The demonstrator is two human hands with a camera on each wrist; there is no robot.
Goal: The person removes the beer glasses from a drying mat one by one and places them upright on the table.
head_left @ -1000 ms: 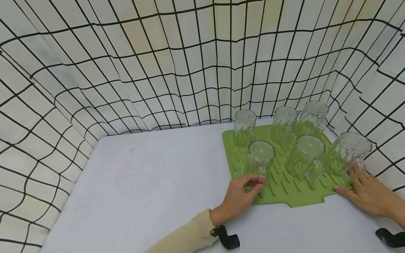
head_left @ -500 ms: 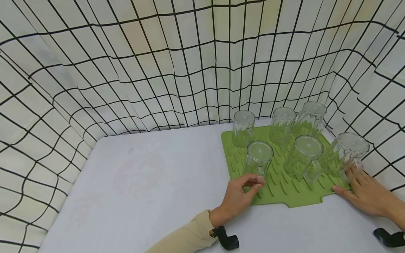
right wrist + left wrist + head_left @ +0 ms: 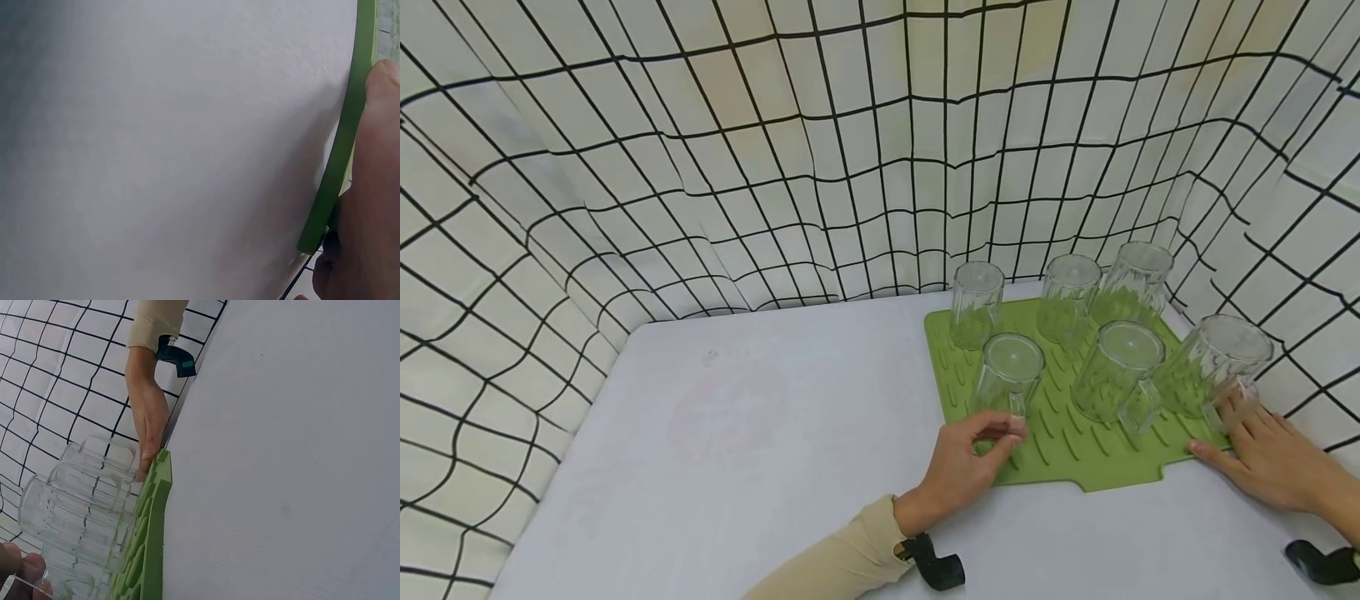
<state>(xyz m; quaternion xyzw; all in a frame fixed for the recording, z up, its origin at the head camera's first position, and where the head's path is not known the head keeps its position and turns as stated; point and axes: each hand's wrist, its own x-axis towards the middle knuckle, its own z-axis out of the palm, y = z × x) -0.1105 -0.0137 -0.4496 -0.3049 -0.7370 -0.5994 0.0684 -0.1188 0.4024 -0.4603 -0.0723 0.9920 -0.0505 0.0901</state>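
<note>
A green ridged drying mat [image 3: 1112, 468] bears several clear glass mugs in two rows. My left hand [image 3: 958, 467] pinches the handle of the front-left glass mug [image 3: 1009, 371] between thumb and fingers. In the left wrist view, only its fingertips [image 3: 34, 569] show at the lower left corner. My right hand [image 3: 1273, 458] rests at the mat's front right corner, thumb on the edge and fingers straight. Its fingertips lie behind the handle of the front-right glass mug [image 3: 1217, 354], seen through the glass. Between these two stands the front-middle mug [image 3: 1120, 371].
Three more mugs stand in the back row, among them the back-left mug [image 3: 977, 304]. The white table [image 3: 737, 433] extends to the left of the mat. Black wire grid [image 3: 850, 167] closes off the back and both sides, close behind the back row.
Over the last second the front-left mug shifts very slightly left with my left hand. Otherwise the hands, mat and mugs keep their places; the view drifts a little.
</note>
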